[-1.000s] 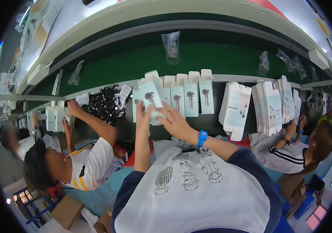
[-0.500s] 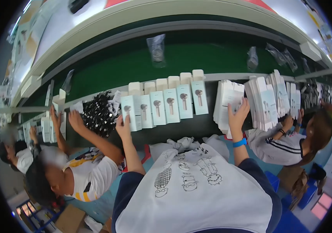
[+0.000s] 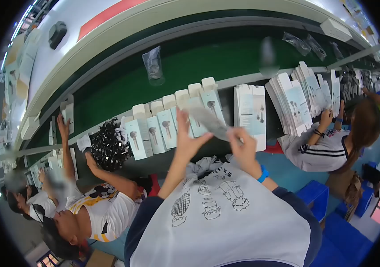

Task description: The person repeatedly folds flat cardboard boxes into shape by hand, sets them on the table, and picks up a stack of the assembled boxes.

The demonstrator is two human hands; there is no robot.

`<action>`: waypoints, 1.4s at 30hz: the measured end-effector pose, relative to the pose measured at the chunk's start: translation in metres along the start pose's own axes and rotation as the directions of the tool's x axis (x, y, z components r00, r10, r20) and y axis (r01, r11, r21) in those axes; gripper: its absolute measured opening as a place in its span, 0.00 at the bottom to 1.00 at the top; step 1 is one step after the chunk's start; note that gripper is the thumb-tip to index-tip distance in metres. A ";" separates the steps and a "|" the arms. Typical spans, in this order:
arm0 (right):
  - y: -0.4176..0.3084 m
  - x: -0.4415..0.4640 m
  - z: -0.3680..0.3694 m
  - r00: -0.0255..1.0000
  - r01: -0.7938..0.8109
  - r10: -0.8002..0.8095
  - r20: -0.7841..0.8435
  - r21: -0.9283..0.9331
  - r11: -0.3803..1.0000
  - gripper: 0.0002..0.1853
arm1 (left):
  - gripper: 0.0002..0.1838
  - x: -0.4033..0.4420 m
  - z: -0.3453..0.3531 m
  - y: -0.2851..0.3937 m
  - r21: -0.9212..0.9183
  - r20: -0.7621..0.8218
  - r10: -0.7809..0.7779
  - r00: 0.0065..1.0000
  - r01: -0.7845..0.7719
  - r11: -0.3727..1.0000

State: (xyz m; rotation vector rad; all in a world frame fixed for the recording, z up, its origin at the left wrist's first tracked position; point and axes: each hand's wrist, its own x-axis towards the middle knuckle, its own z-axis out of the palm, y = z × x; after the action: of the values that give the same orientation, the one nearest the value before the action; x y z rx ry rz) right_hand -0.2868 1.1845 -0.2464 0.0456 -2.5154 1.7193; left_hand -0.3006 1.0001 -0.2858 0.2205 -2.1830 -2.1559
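Left hand (image 3: 187,143) wide, our right hand (image 3: 243,149) pinches pale card (image 3: 208,120). Teal cardboard boxes (image 3: 166,130) stand formed, eleven o'clock; flat white cartons (image 3: 246,113) remain.

A pale, motion-blurred carton (image 3: 208,119) is held aslant, ten o'clock to four. Toward nine o'clock, light-blue boxes (image 3: 167,130) with raised white flaps (image 3: 169,101) line up; at three sit stacked flat cartons (image 3: 257,104).

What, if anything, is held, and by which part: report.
The right hand grips what looks like a flat carton by its lower-right end; whether the open left hand touches it cannot be told.
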 end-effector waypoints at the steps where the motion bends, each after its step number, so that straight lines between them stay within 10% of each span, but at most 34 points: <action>1: 0.004 -0.005 0.012 0.997 0.057 -0.061 0.052 0.078 0.995 0.04 | 0.65 0.004 0.016 0.013 -0.092 0.010 0.072 0.997 -0.070 0.993; 5: -0.012 0.019 -0.001 0.935 -0.054 -0.046 0.352 0.267 0.962 0.13 | 0.69 0.016 0.014 0.054 0.157 -0.038 0.104 0.994 -0.097 0.983; 7: -0.017 0.038 -0.013 0.962 -0.190 0.042 0.271 0.547 0.816 0.21 | 0.70 0.011 0.011 0.069 0.610 -0.054 0.206 0.977 -0.131 0.782; 10: -0.047 0.066 -0.002 0.998 -0.022 -0.007 0.068 0.415 0.909 0.23 | 0.69 0.004 0.017 0.073 0.746 -0.016 0.241 0.970 -0.148 0.649; 12: -0.050 0.072 0.010 0.852 0.522 -0.515 0.091 -0.218 0.825 0.21 | 0.69 0.000 0.016 0.073 0.798 -0.007 0.231 0.973 -0.134 0.587; 17: -0.053 0.069 0.015 0.752 0.659 -0.630 0.196 -0.237 0.714 0.16 | 0.68 -0.006 0.010 0.067 0.803 -0.081 0.147 0.986 -0.023 0.596; 19: -0.061 0.073 0.011 0.888 0.291 -0.323 0.327 0.145 0.946 0.13 | 0.67 -0.006 0.009 0.069 0.745 -0.095 0.160 0.983 -0.037 0.666; 22: -0.043 0.077 0.005 0.865 0.149 -0.303 0.400 0.372 0.916 0.22 | 0.63 -0.006 0.009 0.082 0.639 -0.121 0.204 0.972 -0.081 0.765; 25: -0.053 0.039 0.032 0.956 0.242 -0.280 0.091 0.300 0.923 0.42 | 0.53 -0.004 0.002 0.078 0.363 -0.181 0.110 0.977 -0.038 0.931; 26: -0.051 0.029 0.028 0.939 0.191 -0.261 0.224 0.290 0.938 0.59 | 0.46 -0.002 -0.001 0.075 0.109 -0.178 -0.020 0.984 0.040 0.993; 30: -0.037 0.017 0.032 0.851 -0.134 -0.012 0.524 0.239 0.962 0.60 | 0.28 -0.003 -0.013 0.084 -0.126 -0.083 -0.166 0.983 0.154 0.980; 33: -0.033 0.029 0.022 0.762 -0.226 0.039 0.647 0.209 0.951 0.59 | 0.35 -0.007 -0.008 0.079 -0.098 -0.085 -0.116 0.990 0.108 0.989; 35: -0.022 0.040 0.015 0.761 0.026 -0.309 0.571 0.448 0.894 0.57 | 0.39 -0.005 -0.007 0.079 -0.017 -0.100 0.012 0.995 -0.014 1.000; 37: -0.055 0.051 0.013 0.866 -0.074 -0.295 0.403 0.688 0.722 0.50 | 0.44 -0.007 -0.004 0.081 0.060 -0.106 0.134 0.985 -0.128 0.990; 40: -0.086 0.051 0.024 0.930 -0.180 -0.062 0.362 0.595 0.783 0.46 | 0.48 -0.011 -0.002 0.086 0.361 -0.002 0.277 0.961 -0.257 0.896; 42: -0.087 0.057 0.030 0.880 -0.447 0.127 0.457 0.708 0.547 0.41 | 0.51 -0.009 -0.004 0.079 0.530 0.056 0.563 0.825 -0.502 0.683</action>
State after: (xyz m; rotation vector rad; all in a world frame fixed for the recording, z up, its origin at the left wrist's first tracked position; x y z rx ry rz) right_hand -0.3388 1.1271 -0.1713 -0.0091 -1.7105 3.1225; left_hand -0.2958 0.9984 -0.2062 -0.2522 -2.3340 -1.1820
